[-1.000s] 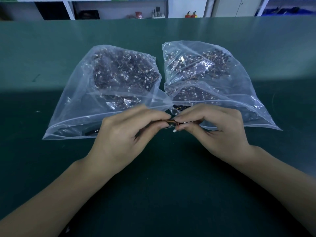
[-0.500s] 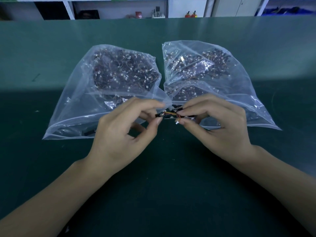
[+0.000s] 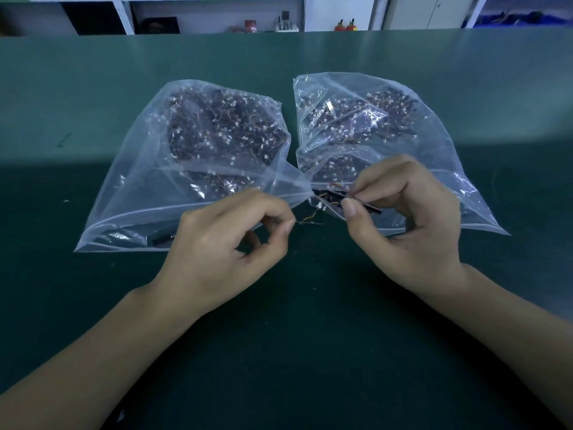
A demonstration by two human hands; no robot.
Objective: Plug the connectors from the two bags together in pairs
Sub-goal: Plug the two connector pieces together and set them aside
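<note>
Plastic, thin, clear and crinkled, forms two bags laid side by side on a dark green mat (image 3: 93, 305). The left bag (image 3: 130, 187) and the right bag (image 3: 434, 144) are each filled with a tangled heap of small dark wired connectors with tiny white ends. A thin wired connector (image 3: 307, 221) is pinched between thumb and forefinger of the left hand (image 3: 223, 252), its long axis lying roughly left to right, its free end pointed toward the right hand (image 3: 412, 221). A slim dark connector piece (image 3: 369, 207) is pinched by the right hand at the mouth of the right bag, angled down to the right. The two pieces are held apart.
</note>
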